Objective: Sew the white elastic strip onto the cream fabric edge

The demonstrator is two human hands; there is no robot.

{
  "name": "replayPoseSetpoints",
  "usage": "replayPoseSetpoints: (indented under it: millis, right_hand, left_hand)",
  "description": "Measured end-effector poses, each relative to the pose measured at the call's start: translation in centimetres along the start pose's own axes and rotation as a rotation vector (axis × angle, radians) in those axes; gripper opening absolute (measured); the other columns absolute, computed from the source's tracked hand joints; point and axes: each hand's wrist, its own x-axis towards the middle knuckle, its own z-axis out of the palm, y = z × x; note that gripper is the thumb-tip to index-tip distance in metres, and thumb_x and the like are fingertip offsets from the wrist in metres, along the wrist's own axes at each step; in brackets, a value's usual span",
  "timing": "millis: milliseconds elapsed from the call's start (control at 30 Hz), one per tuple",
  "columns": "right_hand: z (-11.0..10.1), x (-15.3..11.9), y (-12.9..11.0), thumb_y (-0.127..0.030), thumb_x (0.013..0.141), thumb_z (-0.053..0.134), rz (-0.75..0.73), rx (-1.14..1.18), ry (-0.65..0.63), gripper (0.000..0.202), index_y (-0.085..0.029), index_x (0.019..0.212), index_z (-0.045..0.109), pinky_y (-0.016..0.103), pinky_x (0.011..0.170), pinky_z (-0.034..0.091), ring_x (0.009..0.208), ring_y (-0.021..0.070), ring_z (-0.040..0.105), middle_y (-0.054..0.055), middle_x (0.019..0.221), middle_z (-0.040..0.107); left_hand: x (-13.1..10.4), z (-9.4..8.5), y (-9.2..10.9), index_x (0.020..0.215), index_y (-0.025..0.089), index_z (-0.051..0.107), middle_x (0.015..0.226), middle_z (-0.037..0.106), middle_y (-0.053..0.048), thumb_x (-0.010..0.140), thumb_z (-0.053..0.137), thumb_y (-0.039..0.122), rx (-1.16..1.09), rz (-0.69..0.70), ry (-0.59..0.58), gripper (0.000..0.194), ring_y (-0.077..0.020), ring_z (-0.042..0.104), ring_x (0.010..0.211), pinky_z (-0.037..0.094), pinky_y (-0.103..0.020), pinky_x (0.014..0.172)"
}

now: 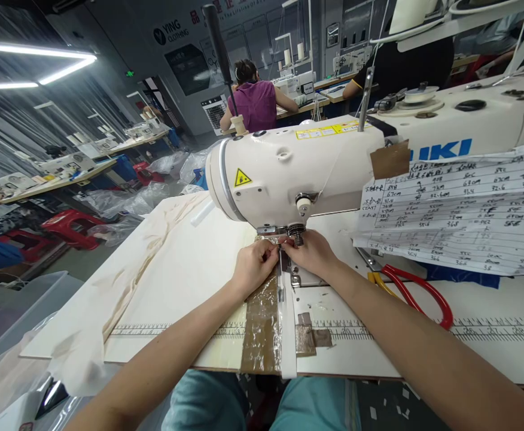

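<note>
There's "UKI" in blue letters [444,149] on the white sewing machine [266,152]; a yellow warning triangle [243,178] shines from its head; handwritten figures, "67cm" and "32.6" among them, fill the paper sheet [450,227]; "20" shows on the ruler [504,330]; and the back wall [149,60] says "YING CLOTHING", with "The Lifeline Of" nearby.

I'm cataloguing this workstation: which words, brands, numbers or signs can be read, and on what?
"YING CLOTHING": wall.
"The Lifeline Of": wall.
"UKI", preceding letter partly hidden: sewing machine.
"63cm", "32.6": paper.
Yellow triangle, wordless: sewing machine.
Too small or blurred: yellow strip, most ruler numbers, green sign, most handwriting, other wall writing.
</note>
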Motion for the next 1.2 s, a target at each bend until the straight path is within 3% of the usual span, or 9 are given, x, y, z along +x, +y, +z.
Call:
replayPoseSetpoints:
  millis: [1200]
  right_hand:
    - [-0.13,-0.05,-0.25,-0.02,0.092,0.052,0.005,-0.03,-0.005,0.024,-0.021,0.097,0.076,0.03,0.078,0.044,0.094,0.0253,0.069,0.006,0.098,0.076]
  left_hand:
    - [0.16,-0.07,0.18,0.063,0.018,0.051,0.056,0.055,0.002,0.082,0.054,0.02,0.032,-0.049,-0.026,0.02,-0.0109,0.05,0.05,0.037,-0.021,0.051]
